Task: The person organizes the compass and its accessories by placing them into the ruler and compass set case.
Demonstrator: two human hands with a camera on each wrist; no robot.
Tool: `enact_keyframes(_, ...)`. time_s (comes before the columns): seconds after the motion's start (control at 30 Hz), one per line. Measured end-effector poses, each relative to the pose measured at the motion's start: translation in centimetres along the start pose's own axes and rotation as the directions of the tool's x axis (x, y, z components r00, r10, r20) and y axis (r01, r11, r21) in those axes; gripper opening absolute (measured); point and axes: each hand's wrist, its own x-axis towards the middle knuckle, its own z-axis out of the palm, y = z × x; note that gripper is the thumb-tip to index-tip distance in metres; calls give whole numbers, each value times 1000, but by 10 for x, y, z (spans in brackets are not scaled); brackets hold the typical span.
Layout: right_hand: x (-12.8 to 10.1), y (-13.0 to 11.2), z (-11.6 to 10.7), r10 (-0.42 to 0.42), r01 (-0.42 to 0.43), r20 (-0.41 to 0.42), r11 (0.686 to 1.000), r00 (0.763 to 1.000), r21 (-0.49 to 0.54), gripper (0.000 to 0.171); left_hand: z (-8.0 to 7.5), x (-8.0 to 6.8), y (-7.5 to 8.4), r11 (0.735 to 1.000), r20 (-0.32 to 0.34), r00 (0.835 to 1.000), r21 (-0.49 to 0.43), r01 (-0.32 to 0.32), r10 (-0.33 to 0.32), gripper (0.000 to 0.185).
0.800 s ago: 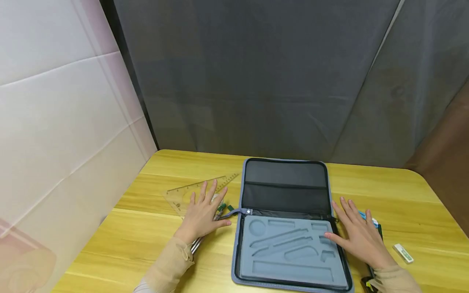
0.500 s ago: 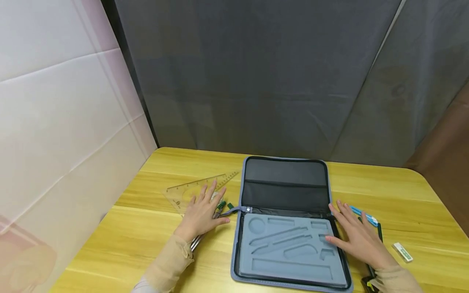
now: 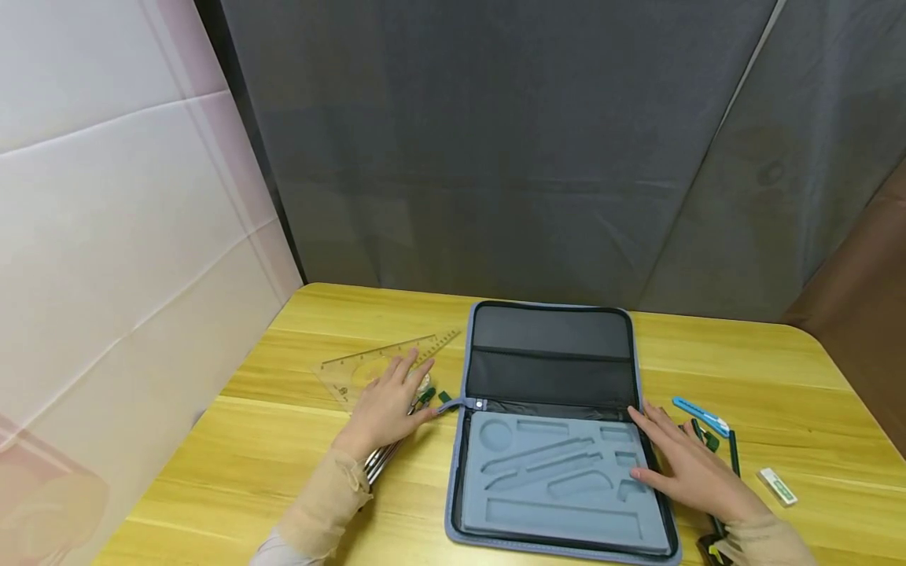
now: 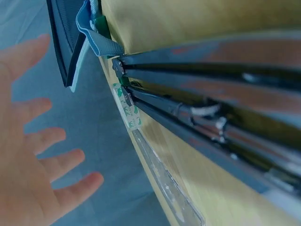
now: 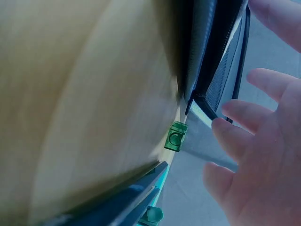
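The left hand [image 3: 385, 409], fingers relaxed and grasping nothing, rests at the open case's [image 3: 559, 472] nine o'clock; the right hand [image 3: 690, 468], fingers spread loose, at three o'clock.

Your head view looks forward and down over the whole table [image 3: 212, 464] toward its far edge; the open case [image 3: 559, 472] sits mid-frame. Your left wrist view sits very close at table level, left hand [image 4: 28, 165] in front; right wrist view equally close, right hand [image 5: 268, 155] alongside; all three share the case [image 4: 66, 42] [image 5: 211, 56].
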Motion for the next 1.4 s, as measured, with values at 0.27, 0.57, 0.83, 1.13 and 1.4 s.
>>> enact_keyframes(0.27, 0, -1, 1, -18, 16, 47, 1000, 999, 26, 70, 1, 6, -6, 999, -6, 1000, -37, -7, 7, 65)
enact_keyframes(0.57, 1, 1, -1, -59, 52, 119, 997, 991, 65, 59, 3, 11, -14, 999, -24, 999, -30, -22, 21, 48)
enact_keyframes(0.83, 3, 2, -4, -36, 25, 142, 997, 989, 77, 63, 2, 25, -17, 999, 79, 997, -34, 25, -22, 40)
enact_keyframes(1.13, 4, 3, -6, 25, -49, 191, 991, 981, 123, 72, -1, 34, -17, 994, 206, 978, -97, 46, -25, 45)
enact_keyframes(1.4, 4, 4, -4, 36, -64, 193, 988, 981, 138, 74, 2, 40, -16, 988, 238, 971, -150, 29, 8, 45)
